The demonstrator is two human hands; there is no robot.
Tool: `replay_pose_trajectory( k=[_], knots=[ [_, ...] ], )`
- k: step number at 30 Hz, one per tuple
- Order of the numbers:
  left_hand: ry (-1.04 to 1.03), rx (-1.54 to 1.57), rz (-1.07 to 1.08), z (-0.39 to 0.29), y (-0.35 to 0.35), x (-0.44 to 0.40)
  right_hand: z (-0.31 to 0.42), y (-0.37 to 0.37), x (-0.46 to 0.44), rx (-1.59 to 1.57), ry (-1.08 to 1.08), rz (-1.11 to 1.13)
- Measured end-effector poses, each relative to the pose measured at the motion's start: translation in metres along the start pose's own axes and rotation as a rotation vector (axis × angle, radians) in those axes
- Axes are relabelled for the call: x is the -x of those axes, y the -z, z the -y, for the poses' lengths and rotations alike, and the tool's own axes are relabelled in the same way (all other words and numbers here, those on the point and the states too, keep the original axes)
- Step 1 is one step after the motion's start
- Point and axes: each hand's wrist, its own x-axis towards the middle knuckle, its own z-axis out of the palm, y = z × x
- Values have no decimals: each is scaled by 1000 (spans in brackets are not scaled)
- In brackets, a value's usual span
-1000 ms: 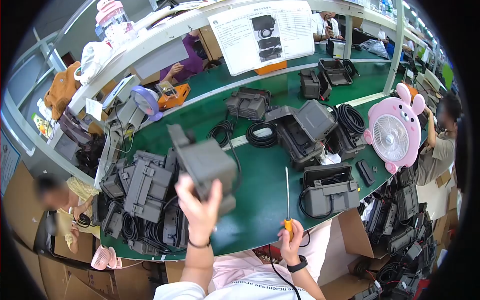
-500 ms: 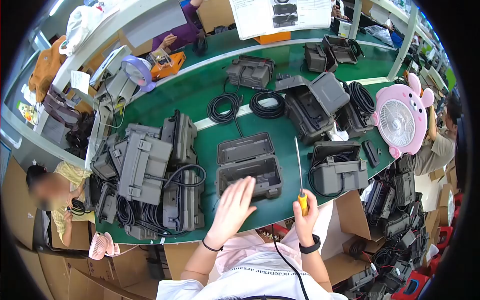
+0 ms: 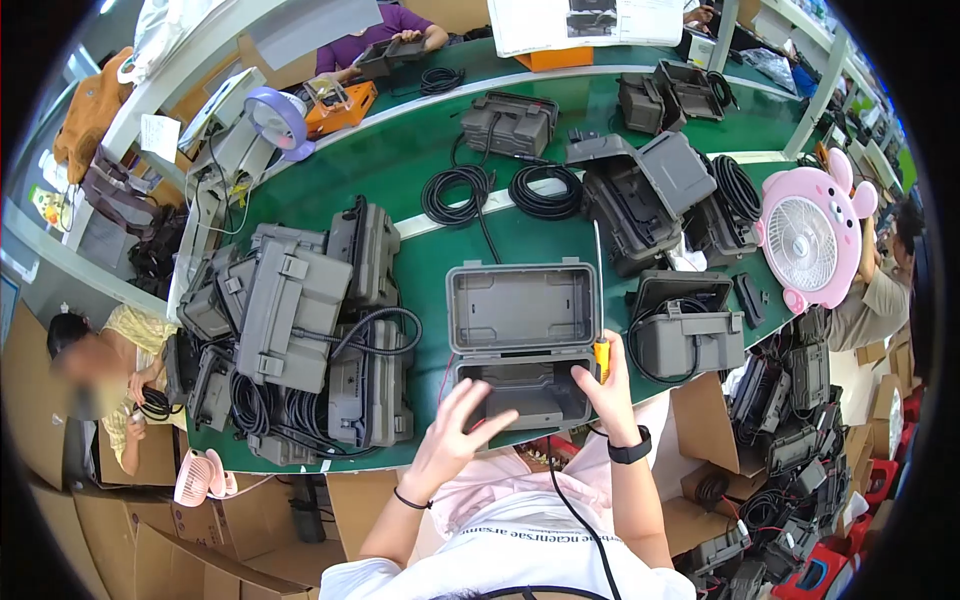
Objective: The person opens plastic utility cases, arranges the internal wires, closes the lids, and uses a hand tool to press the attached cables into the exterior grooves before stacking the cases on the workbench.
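Note:
In front of me stands an open grey plastic case (image 3: 545, 408), its lid (image 3: 522, 305) folded back. My right hand (image 3: 612, 400) wraps round the yellow handle of a screwdriver (image 3: 599, 285), whose shaft points away from me. The thumb of that hand reaches the case's right side. Fingers spread, my left hand (image 3: 455, 435) is at the near left corner of the case; whether it touches cannot be made out. A thin red wire (image 3: 446, 378) shows beside the case's left wall.
Stacked grey cases (image 3: 290, 310) with cables fill the left. Coiled black cables (image 3: 458, 195) lie behind my case. More cases (image 3: 685, 335) and a pink fan (image 3: 803, 245) stand right. Co-workers sit at left (image 3: 140, 350) and across the bench (image 3: 385, 40).
The case has moved nearer me and tilted, showing more of its lid's inside. My right hand, with the screwdriver, has come up to its right side. My left hand's fingers have spread.

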Motion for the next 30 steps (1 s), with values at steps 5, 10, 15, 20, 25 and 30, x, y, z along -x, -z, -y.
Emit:
replay_pose_trajectory(
  k=[5, 10, 15, 20, 25, 30],
  knots=[
    [299, 180, -292, 7, -16, 19, -2, 5, 10, -53, 2, -14],
    [489, 464, -129, 2, 13, 8, -3, 6, 11, -36, 27, 10],
    [388, 659, 233, 14, 54, 3, -3, 6, 10, -37, 30, -4],
    [189, 1114, 287, 38, 48, 3, -5, 6, 8, -59, 11, -6],
    [491, 1448, 221, 21, 47, -19, -5, 6, 7, -15, 4, -29],
    [459, 913, 35, -4, 31, -49, 0, 3, 9, -3, 5, -11]
  ],
)
